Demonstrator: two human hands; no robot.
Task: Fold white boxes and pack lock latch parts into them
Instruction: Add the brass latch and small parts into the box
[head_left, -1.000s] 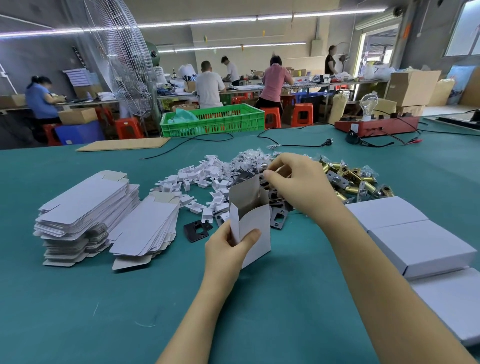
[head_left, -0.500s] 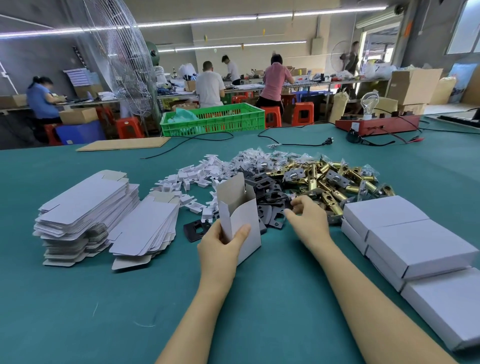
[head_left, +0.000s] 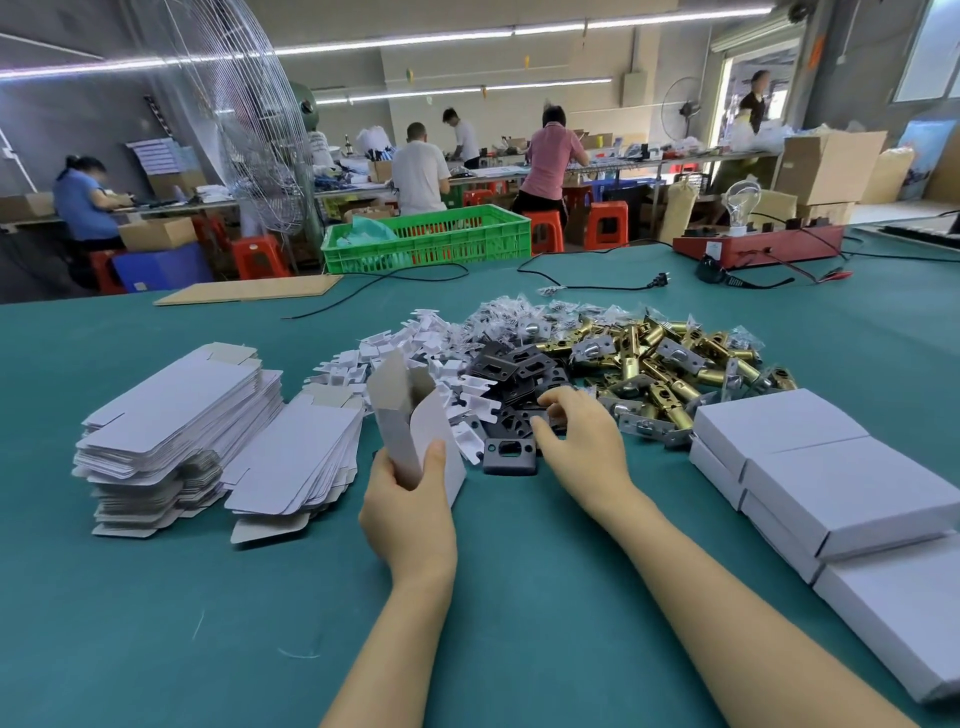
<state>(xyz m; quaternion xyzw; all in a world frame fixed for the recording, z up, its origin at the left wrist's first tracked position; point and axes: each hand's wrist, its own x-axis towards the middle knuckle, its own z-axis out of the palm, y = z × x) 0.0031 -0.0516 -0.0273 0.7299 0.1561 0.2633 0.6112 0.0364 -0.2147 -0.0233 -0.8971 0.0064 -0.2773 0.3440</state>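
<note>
We're looking down at our own two hands over the green table (head_left: 156, 623). Our left hand (head_left: 410, 509) grips a half-folded white box (head_left: 415, 426), thumb pressed on its front face, fingers wrapped behind; the box stands tilted with its top flaps open, its mouth facing the parts heap. Our right hand (head_left: 582, 436) reaches into the pile of black strike plates (head_left: 519, 374), fingers curled down onto them; whether it actually has one pinched, we cannot tell. One black plate (head_left: 510, 457) lies flat by itself on the table, just beside that hand's thumb, between the two hands.

Behind the black plates sits the heap of brass latch bolts (head_left: 660, 364), and to its left a scatter of small white cardboard inserts (head_left: 363, 358) and little clear bags of screws (head_left: 509, 317). On our left, two stacks of flat unfolded box blanks (head_left: 176, 415) lean side by side. On our right, closed white boxes (head_left: 841, 483) lie stacked in rows near the table edge.

Farther back: a green plastic crate (head_left: 431, 239), a flat sheet of brown cardboard (head_left: 249, 288), a black power cord (head_left: 597, 285), and a red test box with a light bulb (head_left: 753, 244). A large wire-guard fan (head_left: 234, 119) stands at the far left, and several people work at benches beyond.
</note>
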